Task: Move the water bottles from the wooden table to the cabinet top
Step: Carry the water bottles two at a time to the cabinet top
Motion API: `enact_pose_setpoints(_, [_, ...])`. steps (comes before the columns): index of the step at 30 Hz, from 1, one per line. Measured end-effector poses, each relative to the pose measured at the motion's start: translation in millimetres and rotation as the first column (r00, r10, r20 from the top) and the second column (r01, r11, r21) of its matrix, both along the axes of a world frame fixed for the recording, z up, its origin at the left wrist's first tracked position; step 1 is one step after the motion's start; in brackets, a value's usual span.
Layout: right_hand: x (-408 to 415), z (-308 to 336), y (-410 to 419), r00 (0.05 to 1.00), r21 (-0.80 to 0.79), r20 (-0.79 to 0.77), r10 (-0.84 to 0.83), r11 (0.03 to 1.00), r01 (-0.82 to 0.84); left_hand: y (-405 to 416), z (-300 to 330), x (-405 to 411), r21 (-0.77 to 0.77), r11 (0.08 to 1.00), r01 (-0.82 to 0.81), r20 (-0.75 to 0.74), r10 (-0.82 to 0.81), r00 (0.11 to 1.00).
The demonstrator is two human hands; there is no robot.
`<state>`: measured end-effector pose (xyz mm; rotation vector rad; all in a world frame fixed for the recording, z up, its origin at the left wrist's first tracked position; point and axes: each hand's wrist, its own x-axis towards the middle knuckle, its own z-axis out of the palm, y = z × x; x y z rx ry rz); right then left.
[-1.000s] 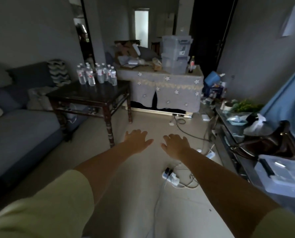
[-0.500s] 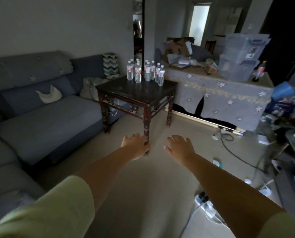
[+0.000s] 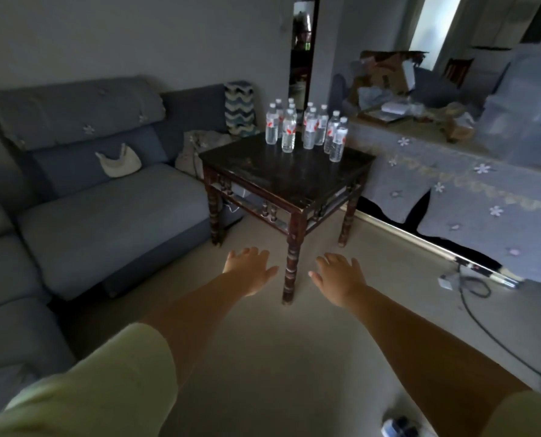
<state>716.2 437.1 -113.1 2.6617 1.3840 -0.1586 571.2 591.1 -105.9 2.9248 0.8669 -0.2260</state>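
Several clear water bottles with red-and-white labels stand upright in a cluster on the far part of a dark wooden table. My left hand and my right hand are stretched out in front of me, palms down, fingers spread and empty. Both hover over the floor short of the table's near corner leg, one on each side of it. A cabinet covered with a grey flowered cloth stands to the table's right.
A blue-grey sofa runs along the left, close to the table. Clear storage bins and clutter sit on the covered cabinet. Cables and a power strip lie on the floor at the right.
My view has swung left and come closer to the table. The bottles and table now look larger and nearer to centre. Both hands stay outstretched and empty.
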Motion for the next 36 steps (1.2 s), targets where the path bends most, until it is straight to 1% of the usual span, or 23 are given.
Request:
enact_pose_setpoints(4, [28.9, 4.5, 58.7, 0.997, 0.034, 0.021, 0.068, 0.997, -0.069, 52.3, 10.3, 18.3, 0.022, 0.997, -0.077, -0.012, 0.077, 0.997])
enact_pose_setpoints(6, [43.5, 3.9, 89.9, 0.997, 0.053, 0.012, 0.076, 0.996, -0.077, 79.5, 13.3, 28.9, 0.023, 0.994, -0.104, -0.006, 0.104, 0.995])
enact_pose_setpoints(8, [61.0, 0.4, 126.6, 0.996, 0.071, 0.001, 0.085, 0.994, -0.084, 112.2, 14.6, 44.6, 0.031, 0.993, -0.114, -0.019, 0.115, 0.993])
enact_pose_setpoints(11, [86.3, -5.4, 182.1, 0.993, 0.092, 0.035, 0.116, 0.989, -0.119, 169.8, 12.0, 72.4, 0.063, 0.991, -0.120, -0.044, 0.123, 0.991])
enact_pose_setpoints(13, [109.5, -4.4, 219.2, 0.995, 0.091, 0.029, 0.093, 0.991, -0.096, 212.3, 16.3, 97.3, 0.054, 0.990, -0.134, -0.033, 0.135, 0.990])
enact_pose_setpoints(16, [150.8, 6.3, 264.2, 0.999, 0.086, 0.007, 0.043, 0.995, -0.043, 264.7, 24.4, 136.8, 0.033, 0.993, -0.115, 0.031, 0.114, 0.993])
enact_pose_setpoints(20, [195.2, 10.2, 300.5, 0.999, 0.006, -0.026, -0.029, 1.000, 0.029, 309.2, 23.4, 186.4, 0.001, 0.998, -0.059, 0.077, 0.059, 0.995])
enact_pose_setpoints(25, [250.0, 3.6, 348.4, 0.994, -0.029, -0.033, -0.102, 0.994, 0.101, 351.0, 13.6, 249.4, -0.025, 1.000, -0.015, 0.024, 0.015, 1.000])
enact_pose_setpoints(28, [285.3, -2.0, 385.6, 0.996, -0.041, -0.038, -0.078, 0.996, 0.077, 387.1, 3.4, 285.6, -0.067, 0.998, -0.020, -0.021, 0.019, 1.000])
enact_pose_setpoints(36, [390.5, -8.6, 500.0, 0.993, -0.037, -0.100, -0.063, 0.998, 0.060, 504.4, -6.9, 388.3, -0.026, 0.997, -0.067, -0.042, 0.066, 0.997])
